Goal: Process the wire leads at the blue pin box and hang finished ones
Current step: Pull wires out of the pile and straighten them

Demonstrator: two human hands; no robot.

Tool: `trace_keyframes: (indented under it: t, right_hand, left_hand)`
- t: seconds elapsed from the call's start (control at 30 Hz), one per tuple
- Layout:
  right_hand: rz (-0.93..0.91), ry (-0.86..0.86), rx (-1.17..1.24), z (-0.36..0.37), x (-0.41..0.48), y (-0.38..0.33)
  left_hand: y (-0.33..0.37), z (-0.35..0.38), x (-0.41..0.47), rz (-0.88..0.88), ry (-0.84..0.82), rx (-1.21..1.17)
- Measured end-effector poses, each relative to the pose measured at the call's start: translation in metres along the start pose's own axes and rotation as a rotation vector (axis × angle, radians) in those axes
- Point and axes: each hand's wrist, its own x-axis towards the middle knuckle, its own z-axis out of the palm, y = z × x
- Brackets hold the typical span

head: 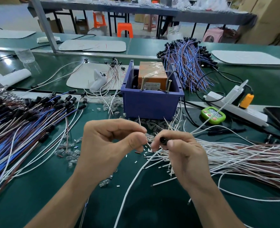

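Our left hand (113, 145) is pinching a clear bulb (148, 137), our right hand (183, 152) a black holder (162, 140); we are risking bent leads (140, 122) if we are misaligning them

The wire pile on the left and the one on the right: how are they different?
The left pile is mostly blue and brown; the right pile is white and reddish brown. The left pile's wires end in black caps; the right pile's near ends are bare. Both lie loose on the green table.
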Motion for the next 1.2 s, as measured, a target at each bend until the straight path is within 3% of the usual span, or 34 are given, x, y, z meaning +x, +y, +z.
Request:
trace_keyframes:
  t: [0.43, 0.6, 0.93, 1.2]
  right_hand:
    - [-0.01, -0.038, -0.021, 0.0, 0.0, 0.007]
    - [-0.017, -0.042, -0.177, -0.003, 0.0, 0.009]
    - [-0.073, -0.017, -0.338, 0.002, -0.002, 0.001]
    - [-0.082, 0.008, -0.401, 0.001, -0.003, 0.0]
  left_hand:
    - [-0.002, 0.007, -0.004, 0.089, -0.09, 0.186]
    - [-0.007, 0.007, -0.003, 0.041, -0.066, 0.279]
    - [-0.009, 0.012, -0.004, -0.049, 0.062, 0.226]
    - [-0.015, 0.012, -0.004, -0.124, 0.066, 0.183]
